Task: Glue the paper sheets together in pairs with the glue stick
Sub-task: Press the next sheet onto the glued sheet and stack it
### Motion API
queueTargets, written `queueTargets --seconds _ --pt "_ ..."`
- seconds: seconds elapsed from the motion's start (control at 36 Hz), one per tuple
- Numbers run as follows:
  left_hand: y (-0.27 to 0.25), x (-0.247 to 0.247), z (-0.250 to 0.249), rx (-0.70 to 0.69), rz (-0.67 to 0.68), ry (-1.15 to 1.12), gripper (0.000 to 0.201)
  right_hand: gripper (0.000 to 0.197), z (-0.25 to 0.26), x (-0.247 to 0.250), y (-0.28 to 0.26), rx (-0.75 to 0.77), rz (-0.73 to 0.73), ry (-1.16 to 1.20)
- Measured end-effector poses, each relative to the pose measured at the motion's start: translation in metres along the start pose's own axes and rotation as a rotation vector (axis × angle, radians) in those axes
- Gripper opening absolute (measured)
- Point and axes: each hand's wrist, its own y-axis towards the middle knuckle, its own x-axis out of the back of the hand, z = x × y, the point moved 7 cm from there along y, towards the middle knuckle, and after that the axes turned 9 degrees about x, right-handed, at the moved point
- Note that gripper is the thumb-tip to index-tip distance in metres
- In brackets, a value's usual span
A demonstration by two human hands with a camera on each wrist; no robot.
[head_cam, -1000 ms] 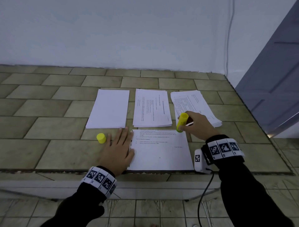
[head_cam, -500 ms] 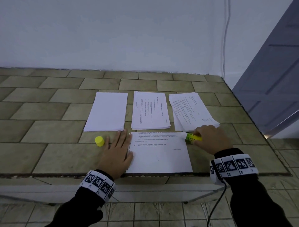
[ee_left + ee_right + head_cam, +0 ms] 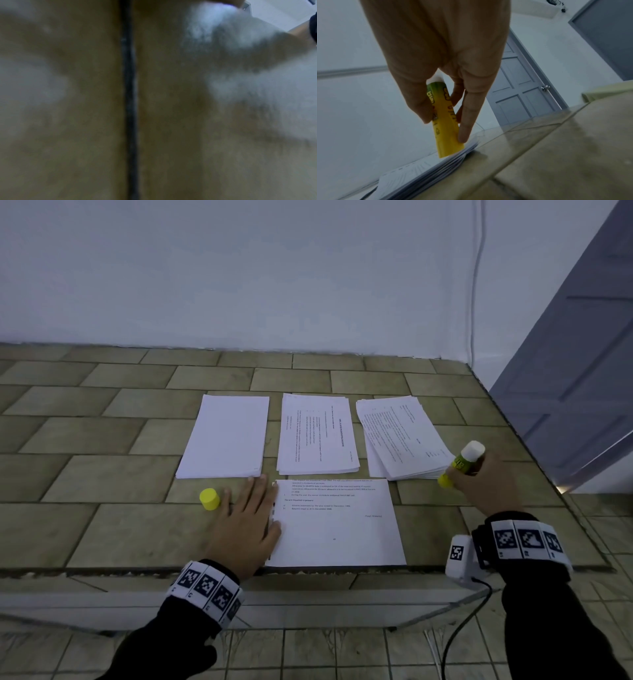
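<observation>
Gluing step looks paused: right hand (image 3: 486,484) grips the uncapped glue stick (image 3: 462,462) off at 3 o'clock by the right paper stack (image 3: 397,436), left hand (image 3: 245,525) flat, fingers spread, pinning the printed sheet (image 3: 339,529), so next probably a partner sheet goes on top.

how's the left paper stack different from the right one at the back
The left white paper stack shows a blank top sheet and squared edges; the right white paper stack shows printed text, lies fanned and skewed, and the yellow glue stick in the right hand reaches over its corner. Both lie flat on the tiled counter.
</observation>
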Motion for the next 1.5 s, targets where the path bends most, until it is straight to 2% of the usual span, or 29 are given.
queueTargets --seconds 0.28,0.36,0.47,0.53,0.61,0.67,0.75,0.81,0.89,1.06,1.11,1.17,1.31,1.5 --pt "-0.001 0.002 -0.002 -0.008 -0.018 0.002 0.071 0.038 -0.006 -0.010 0.002 0.017 0.025 -0.032" --pt "-0.001 0.002 -0.002 -0.014 -0.026 0.008 0.070 0.028 -0.005 -0.008 -0.004 0.005 0.042 -0.012" --pt "-0.001 0.003 -0.002 -0.014 -0.032 -0.001 0.067 0.038 0.002 -0.016 -0.026 -0.104 0.241 -0.222" --pt "-0.002 0.004 -0.002 -0.018 -0.035 0.001 0.065 0.037 0.010 -0.026 -0.035 -0.095 0.355 -0.330" --pt "-0.003 0.004 -0.001 -0.021 -0.040 -0.023 0.064 0.037 0.030 -0.046 -0.043 -0.015 0.448 -0.295" --pt "-0.002 0.003 0.001 -0.017 -0.043 -0.035 0.063 0.026 0.050 -0.055 -0.044 0.076 0.438 -0.228" --pt "-0.002 0.001 0.001 -0.010 -0.040 -0.033 0.064 0.006 0.079 -0.061 -0.033 0.236 0.348 -0.234" --pt "-0.001 0.002 0.001 -0.004 -0.034 -0.028 0.065 0.009 0.089 -0.064 -0.022 0.284 0.298 -0.262" --pt "-0.001 0.002 -0.001 -0.005 -0.024 0.003 0.064 0.019 0.094 -0.073 -0.007 0.274 0.310 -0.378" --pt "-0.002 0.006 -0.003 -0.001 0.004 0.035 0.064 0.006 0.086 -0.089 0.007 0.179 0.393 -0.576" --pt "-0.001 0.006 -0.004 -0.013 0.003 0.062 0.062 0.011 0.085 -0.092 0.011 0.165 0.394 -0.571" --pt "-0.001 0.006 -0.004 -0.011 0.004 0.065 0.062 0.004 0.085 -0.092 0.015 0.158 0.394 -0.581" --pt "-0.002 0.005 -0.002 -0.004 0.002 0.055 0.062 0.008 0.084 -0.089 0.022 0.182 0.375 -0.601" --pt "-0.001 0.002 0.000 0.002 0.016 0.025 0.063 0.024 0.081 -0.079 0.026 0.217 0.276 -0.416"
